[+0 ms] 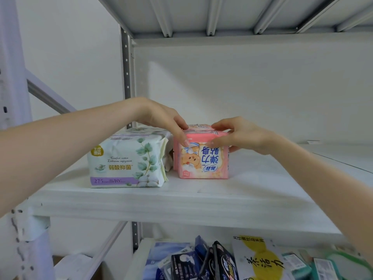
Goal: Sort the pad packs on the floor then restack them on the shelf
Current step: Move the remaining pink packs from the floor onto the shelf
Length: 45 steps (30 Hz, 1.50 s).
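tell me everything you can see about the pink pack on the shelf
The pink pack is a soft, glossy, plastic-wrapped block with a cartoon bear and blue characters, its print upside down. It stands on the white shelf, just right of the leaf-print pack. The left hand and right hand each pinch its top edge, thumb in front.

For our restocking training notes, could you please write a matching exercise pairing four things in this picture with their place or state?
Things:
1. white leaf-print pack
2. pink pack
3. right hand
4. dark packs

Places or states:
A. below the shelf
B. on the shelf, print upside down
C. grips the pink pack's top right edge
D. on the shelf, furthest left

Pairs: 1-D, 2-B, 3-C, 4-A.
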Available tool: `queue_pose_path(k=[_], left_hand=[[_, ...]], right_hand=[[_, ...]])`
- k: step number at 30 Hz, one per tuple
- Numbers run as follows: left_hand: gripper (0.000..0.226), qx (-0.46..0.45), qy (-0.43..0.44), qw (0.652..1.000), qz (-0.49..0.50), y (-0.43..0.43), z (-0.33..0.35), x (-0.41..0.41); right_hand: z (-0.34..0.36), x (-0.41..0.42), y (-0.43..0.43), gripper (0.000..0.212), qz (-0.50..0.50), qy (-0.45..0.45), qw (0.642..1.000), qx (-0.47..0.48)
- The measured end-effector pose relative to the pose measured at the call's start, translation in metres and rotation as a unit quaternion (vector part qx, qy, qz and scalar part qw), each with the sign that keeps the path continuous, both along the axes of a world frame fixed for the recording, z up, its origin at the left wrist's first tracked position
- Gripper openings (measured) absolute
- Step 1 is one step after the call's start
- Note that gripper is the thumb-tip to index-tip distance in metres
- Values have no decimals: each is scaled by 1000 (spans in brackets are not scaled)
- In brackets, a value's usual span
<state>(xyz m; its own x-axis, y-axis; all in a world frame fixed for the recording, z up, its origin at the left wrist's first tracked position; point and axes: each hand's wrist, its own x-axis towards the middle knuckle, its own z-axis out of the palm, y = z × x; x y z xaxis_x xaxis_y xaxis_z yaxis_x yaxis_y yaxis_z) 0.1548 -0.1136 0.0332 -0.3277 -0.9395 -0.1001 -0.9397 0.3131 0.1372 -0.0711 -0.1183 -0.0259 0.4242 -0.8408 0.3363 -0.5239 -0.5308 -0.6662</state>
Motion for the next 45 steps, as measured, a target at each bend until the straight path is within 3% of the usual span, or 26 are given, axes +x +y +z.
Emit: queue_pose_path(k=[2,6,11,15,17,22,24,30,39,45], left_hand=[[86,-1,4,1000,2,-2,0,3],[76,-8,13,1000,5,-7,0,7],[71,-2,28,1000,1,-7,-1,7],[79,-1,37,999,2,-9,-4,8],[84,-17,33,999,2,-8,-5,7],[59,-82,38,996,-1,3,-8,1],[60,-105,35,994,6,8,-9,-3],[83,-191,-11,980,60,26,-17,-22],[70,-388,-9,920,42,76,-67,-39],[69,-448,5,891,68,132,-141,-49]], right_hand=[[-1,5,-1,36,-9,-4,1000,-3],[-4,9,-5,57,-33,-23,999,-3],[-8,10,-5,49,-44,-50,998,0],[-11,11,-7,52,-53,-61,997,4],[-14,11,-9,57,-58,-67,996,2],[-22,10,-10,69,-81,-71,994,-15],[-24,11,-11,73,-94,-72,993,-24],[-30,17,7,70,-146,-41,984,-97],[-57,6,57,59,-211,51,950,-226],[-102,-12,105,55,-243,160,912,-288]])
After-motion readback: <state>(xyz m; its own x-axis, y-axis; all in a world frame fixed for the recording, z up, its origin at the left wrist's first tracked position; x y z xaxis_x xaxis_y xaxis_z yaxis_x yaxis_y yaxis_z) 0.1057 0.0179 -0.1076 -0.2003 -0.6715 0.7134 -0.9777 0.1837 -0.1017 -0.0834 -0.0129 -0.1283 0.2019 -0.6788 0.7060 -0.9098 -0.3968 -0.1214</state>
